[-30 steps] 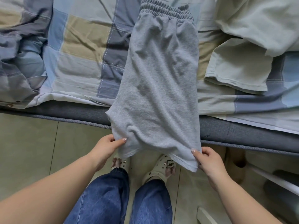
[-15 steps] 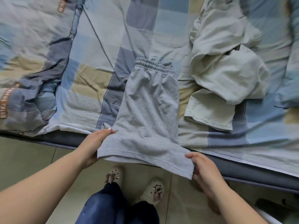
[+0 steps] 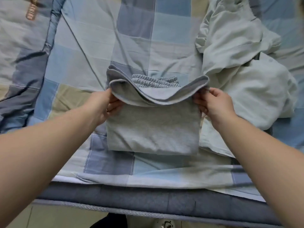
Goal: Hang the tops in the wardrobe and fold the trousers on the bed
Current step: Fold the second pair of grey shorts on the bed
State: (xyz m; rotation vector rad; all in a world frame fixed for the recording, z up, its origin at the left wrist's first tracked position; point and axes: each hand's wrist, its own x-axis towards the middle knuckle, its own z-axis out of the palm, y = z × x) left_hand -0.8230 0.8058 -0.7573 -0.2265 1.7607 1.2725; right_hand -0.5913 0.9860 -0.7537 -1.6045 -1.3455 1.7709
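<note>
Left hand (image 3: 105, 106) pinched the left corner of the grey trousers' (image 3: 153, 130) hem, right hand (image 3: 212, 106) pinched the right corner. A second earlier that hem hung off the bed (image 3: 148, 193) edge above the floor; now it was carried up over the lower half, sagging between the two grips, waistband just beyond them. Fold likely halfway done, hem not yet laid down. Pale green top (image 3: 243, 79) lay crumpled right of the right grip, unhung.
</note>
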